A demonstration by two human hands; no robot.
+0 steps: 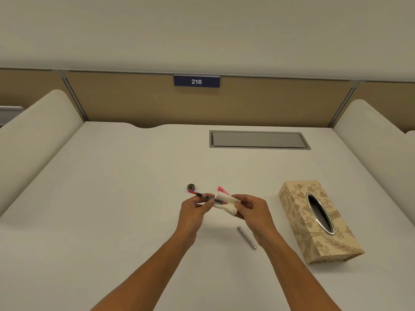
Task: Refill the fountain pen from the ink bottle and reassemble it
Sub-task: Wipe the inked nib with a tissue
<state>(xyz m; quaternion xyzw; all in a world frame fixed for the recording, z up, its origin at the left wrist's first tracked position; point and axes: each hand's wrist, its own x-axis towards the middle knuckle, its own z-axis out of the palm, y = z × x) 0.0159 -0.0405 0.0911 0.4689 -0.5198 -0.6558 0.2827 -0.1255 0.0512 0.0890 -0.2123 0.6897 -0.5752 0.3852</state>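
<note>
My left hand (195, 208) pinches the pen's inner section with its converter (203, 195), a thin red and dark rod whose red end points up-left. My right hand (251, 212) grips a folded white tissue (225, 202) wrapped around the rod's other end, which is hidden. A pink pen part (222, 190) shows just behind the tissue on the desk. A small dark round ink bottle cap or bottle (191, 187) sits beyond the rod's red tip. A silver-grey pen barrel (246, 237) lies on the desk under my right wrist.
A patterned beige tissue box (298, 230) lies at the right. A grey cable hatch (258, 139) is set in the white desk (112, 209) at the back. Padded side dividers flank the desk; a panel with sign 216 (196, 81) stands behind.
</note>
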